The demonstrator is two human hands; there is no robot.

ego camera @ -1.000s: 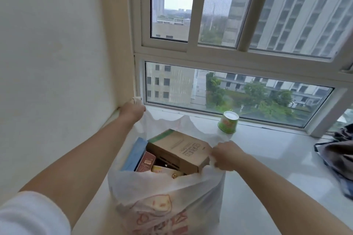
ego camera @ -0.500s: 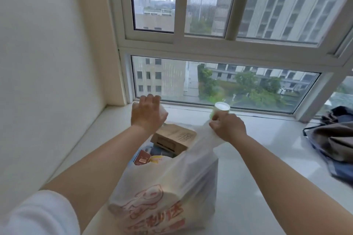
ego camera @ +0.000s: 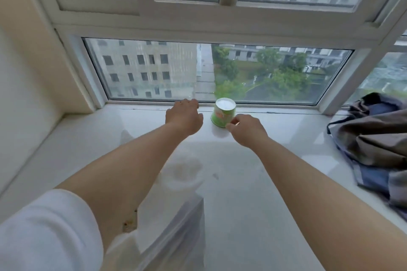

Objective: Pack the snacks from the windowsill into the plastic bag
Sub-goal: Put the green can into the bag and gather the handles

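A small green paper cup with a white top (ego camera: 223, 112) stands at the back edge of the pale glossy windowsill (ego camera: 242, 182), against the window frame, about midway along it. The right hand (ego camera: 246, 130) touches its lower right side, thumb and forefinger drawn together near the base. The left hand (ego camera: 184, 116) hovers just left of the cup, fingers loosely curled, holding nothing. The white plastic bag (ego camera: 176, 226) sags at the near edge. A sound grasp would wrap the cup's wall from both sides, lift straight, and keep it level into the bag. A crumpled blue-grey cloth (ego camera: 374, 138) lies at the right end.
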